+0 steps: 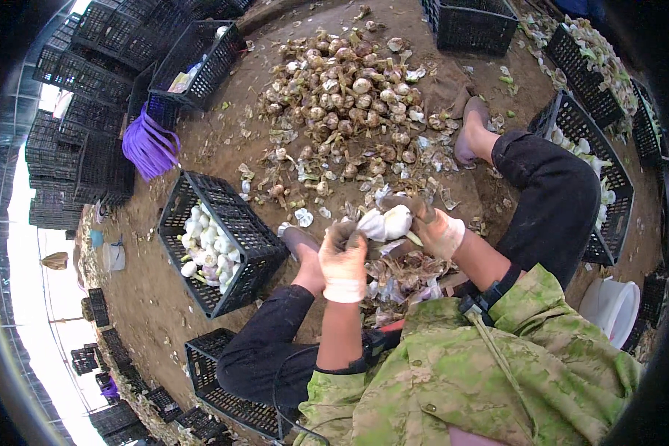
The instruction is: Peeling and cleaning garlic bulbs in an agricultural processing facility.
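Note:
In front of my body my right hand (437, 229), in a stained white glove, is closed around a white garlic bulb (398, 221). A short green-white stem end sticks out below the bulb. My left hand (343, 260), gloved as well, pinches a loose flap of papery skin (372, 225) that hangs off the bulb's left side. Beneath both hands, peeled skins (405, 279) lie heaped between my legs. Beyond them spreads a large pile of dirty, unpeeled garlic bulbs (349, 97).
Left of my leg a tilted black crate (264, 256) holds clean white bulbs. Another crate (621, 212) with garlic stands at my right, near a white bucket (609, 308). Purple straps (150, 145) hang by stacked crates (100, 160). Farther off is a black crate (476, 30).

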Tool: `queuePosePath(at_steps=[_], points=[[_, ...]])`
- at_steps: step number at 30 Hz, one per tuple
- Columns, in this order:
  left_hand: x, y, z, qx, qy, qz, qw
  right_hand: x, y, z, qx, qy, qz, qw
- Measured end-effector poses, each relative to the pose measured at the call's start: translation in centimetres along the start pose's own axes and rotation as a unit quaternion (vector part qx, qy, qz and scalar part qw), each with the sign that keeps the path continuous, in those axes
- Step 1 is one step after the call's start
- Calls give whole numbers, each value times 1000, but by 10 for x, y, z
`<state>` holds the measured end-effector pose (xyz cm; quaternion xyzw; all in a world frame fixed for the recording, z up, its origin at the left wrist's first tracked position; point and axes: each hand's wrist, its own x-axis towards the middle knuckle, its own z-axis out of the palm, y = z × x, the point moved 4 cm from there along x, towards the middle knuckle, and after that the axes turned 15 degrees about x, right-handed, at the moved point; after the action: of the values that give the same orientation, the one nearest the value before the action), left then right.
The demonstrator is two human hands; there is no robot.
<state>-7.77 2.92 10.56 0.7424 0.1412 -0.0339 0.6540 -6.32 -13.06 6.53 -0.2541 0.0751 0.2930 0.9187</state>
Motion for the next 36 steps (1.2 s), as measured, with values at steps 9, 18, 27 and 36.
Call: queuePosePath(at_steps=[9,18,27,36], points=[[30,12,-29,-305,28,-142,941,-12,6,-21,98,78,13,992],[-25,7,13,403,-86,294,862,-7,10,1,-215,-41,-21,976],[21,-19,-61,66,13,29,997,7,12,4,-159,10,-6,987],[94,-91,-134,-189,166,-97,963,16,13,-24,-165,121,81,976]])
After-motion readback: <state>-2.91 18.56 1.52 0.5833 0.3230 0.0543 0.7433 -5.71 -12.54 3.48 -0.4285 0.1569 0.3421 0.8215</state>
